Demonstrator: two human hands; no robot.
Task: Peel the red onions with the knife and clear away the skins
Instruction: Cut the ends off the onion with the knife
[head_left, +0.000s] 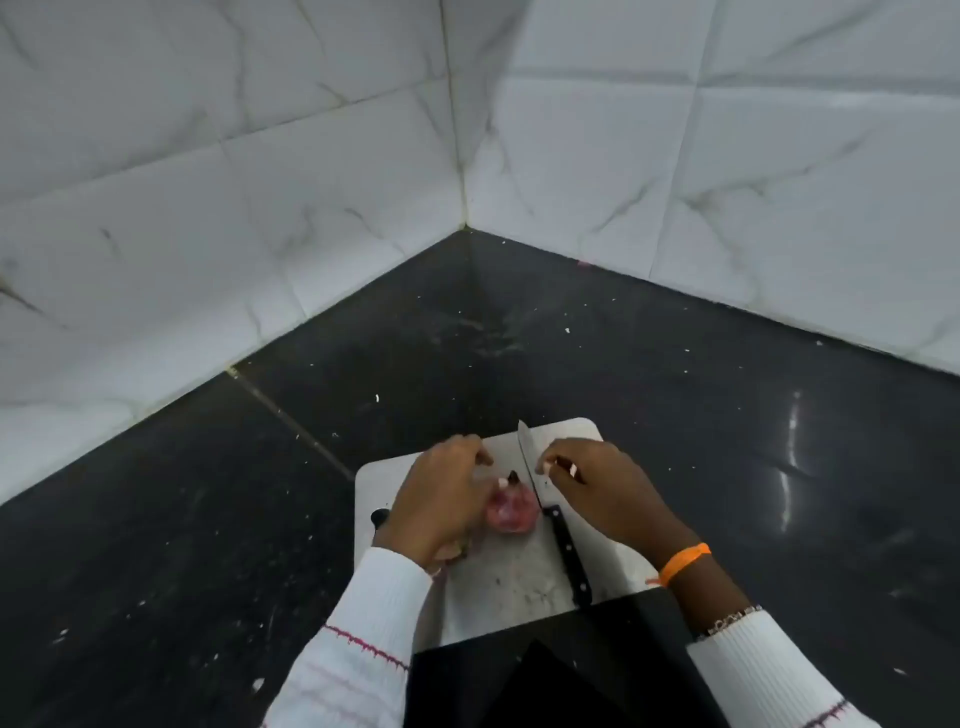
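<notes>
Foreground: a dark garment fills the bottom centre of the frame, flanked by two white ribbed sleeves (363, 613) trimmed with red stitching.
Right wrist: an orange band (683, 561) circles it, right of centre.
Cutting board: a pale board (498, 587) sits on the dark bench (182, 519) at lower centre, speckled with small bits.
Knife: the knife (566, 551) lies flat on the board, black handle toward the viewer, blade pointing to the far edge; no hand holds it.
Onion: one red onion (511, 514) rests on the board just left of the blade, glossy pink flesh showing, a dark tip at its far end.
Left hand: the left hand (441, 499) arches over the onion's left side, fingers curled; whether this grip truly clamps the onion cannot be told.
Right hand: the right hand (602, 488) hovers above the blade, fingertips pinched together, apparently on a small pale scrap, too small to identify.
Progress: this onion looks largely peeled, likely with only scraps left to pick off; clearing the skins seems unfinished, and no other onions are visible.
Bench beyond: pale flecks (567, 330) dot the dark surface toward the corner.
Background: white marbled tiles (675, 130) fill the upper frame.
</notes>
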